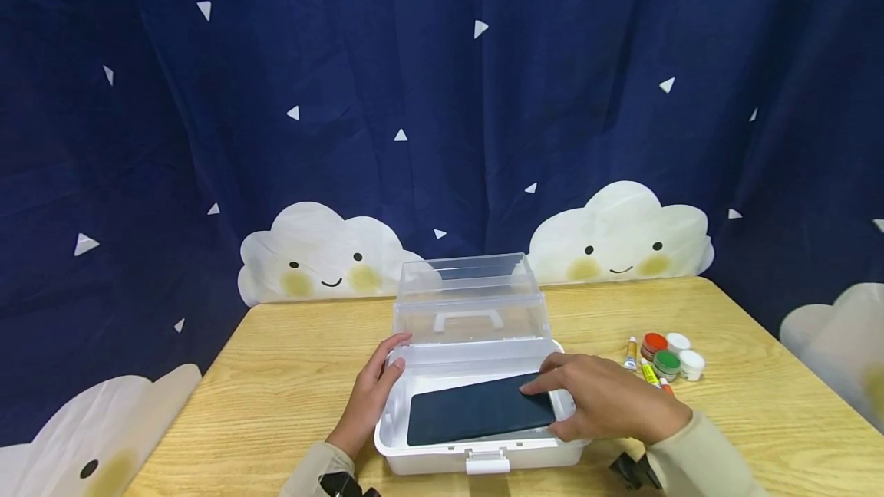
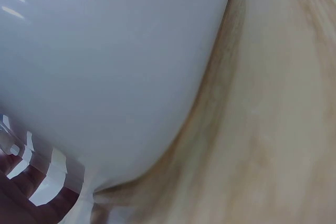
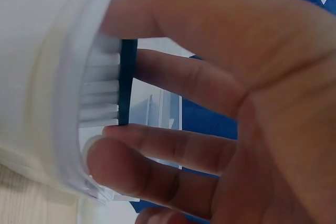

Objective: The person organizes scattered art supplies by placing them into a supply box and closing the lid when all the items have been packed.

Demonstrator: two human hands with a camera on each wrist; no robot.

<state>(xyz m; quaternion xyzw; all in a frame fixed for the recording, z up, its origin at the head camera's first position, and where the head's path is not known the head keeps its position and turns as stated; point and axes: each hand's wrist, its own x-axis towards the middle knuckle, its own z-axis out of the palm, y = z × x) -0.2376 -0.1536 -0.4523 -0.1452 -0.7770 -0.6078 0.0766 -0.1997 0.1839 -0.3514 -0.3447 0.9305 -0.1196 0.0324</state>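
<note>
A white plastic storage box (image 1: 483, 463) stands on the table with its clear lid (image 1: 470, 320) raised at the back. Inside, a flat dark rectangular panel (image 1: 476, 409) lies slightly slanted. My right hand (image 1: 608, 399) reaches over the box's right wall and grips the panel's right end, thumb at its front corner and fingers on its top. The right wrist view shows the panel's thin edge (image 3: 126, 77) between thumb and fingers. My left hand (image 1: 369, 397) rests along the box's left rim, forefinger and thumb extended. Its fingers (image 2: 44, 203) show partly behind clear plastic.
Right of the box sits a group of small paint jars with red (image 1: 654, 342), green (image 1: 666, 363) and white lids (image 1: 691, 363). Small paint tubes (image 1: 631, 353) lie beside them. A navy curtain (image 1: 442, 98) with clouds hangs behind the wooden table (image 1: 290, 374).
</note>
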